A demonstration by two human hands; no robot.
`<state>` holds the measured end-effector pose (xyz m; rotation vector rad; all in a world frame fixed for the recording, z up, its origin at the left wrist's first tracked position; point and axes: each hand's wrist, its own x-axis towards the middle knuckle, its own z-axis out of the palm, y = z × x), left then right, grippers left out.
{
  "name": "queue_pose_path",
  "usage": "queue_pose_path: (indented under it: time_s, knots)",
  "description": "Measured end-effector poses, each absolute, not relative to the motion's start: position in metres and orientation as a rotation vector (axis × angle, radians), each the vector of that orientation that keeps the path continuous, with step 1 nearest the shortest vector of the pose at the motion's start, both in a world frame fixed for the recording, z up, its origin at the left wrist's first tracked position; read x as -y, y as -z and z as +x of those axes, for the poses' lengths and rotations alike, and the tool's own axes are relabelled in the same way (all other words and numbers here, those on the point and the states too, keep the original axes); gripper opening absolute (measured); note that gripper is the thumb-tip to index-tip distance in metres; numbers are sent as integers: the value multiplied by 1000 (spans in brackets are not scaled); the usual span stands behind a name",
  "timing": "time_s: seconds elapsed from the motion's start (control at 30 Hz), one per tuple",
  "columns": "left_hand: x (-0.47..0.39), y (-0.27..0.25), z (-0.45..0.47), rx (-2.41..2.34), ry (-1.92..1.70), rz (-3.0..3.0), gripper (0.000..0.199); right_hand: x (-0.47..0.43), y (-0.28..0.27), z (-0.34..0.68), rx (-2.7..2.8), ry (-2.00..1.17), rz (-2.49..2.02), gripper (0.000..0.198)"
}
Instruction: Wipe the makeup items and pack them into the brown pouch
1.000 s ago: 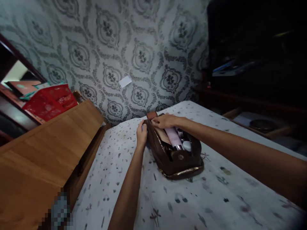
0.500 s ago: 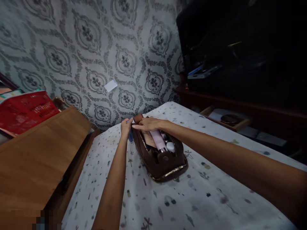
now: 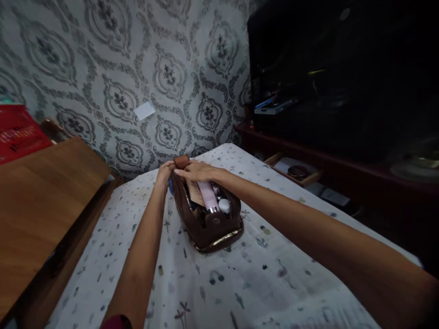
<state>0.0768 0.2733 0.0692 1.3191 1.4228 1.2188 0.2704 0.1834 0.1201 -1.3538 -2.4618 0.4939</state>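
A dark brown toiletry bag (image 3: 212,235) lies unzipped on the printed white sheet (image 3: 206,297). Inside it show a pink tube (image 3: 207,194) with a silvery cap, a white-lidded jar (image 3: 224,205) and a beige card or packet (image 3: 195,194). My left hand (image 3: 166,171) is closed on the far left corner of the bag, beside its lighter brown tab (image 3: 181,161). Across the far end of the opening, my right hand (image 3: 199,171) grips the bag's rim, its thumb pointing left. A bit of something blue (image 3: 171,186) hangs below my left hand.
On the left stands a wooden panel (image 3: 51,192) with a red packet (image 3: 20,132) behind it. A patterned wall (image 3: 168,73) closes off the far side. To the right are an open drawer (image 3: 308,178) and a large dark screen (image 3: 336,68).
The view has turned somewhat to the right, so everything sits further left. Both hands stay at the far end of the bag, and the brown tab now shows more plainly between them.
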Motion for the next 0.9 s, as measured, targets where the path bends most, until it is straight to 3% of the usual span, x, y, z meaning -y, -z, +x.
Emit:
queue_pose_path:
  time_s: [0.3, 0.4, 0.5, 0.7, 0.9]
  knots:
    - [-272, -57, 78, -1274, -1354, 1239, 31, -188, -113, 268, 2406, -558, -1337, 68]
    - [-268, -61, 79, -1230, -1412, 1290, 38, -195, -107, 267, 2251, -650, -1334, 63]
    - [-258, -65, 80, -1155, -1468, 1383, 40, -205, -97, 267, 2119, -675, -1348, 69]
    - [-237, -72, 81, -1042, -1499, 1623, 25, -226, -83, 263, 1929, -761, -1280, 82]
    - [-232, -77, 84, -1019, -1532, 1781, 44, -241, -74, 262, 1814, -842, -1111, 66]
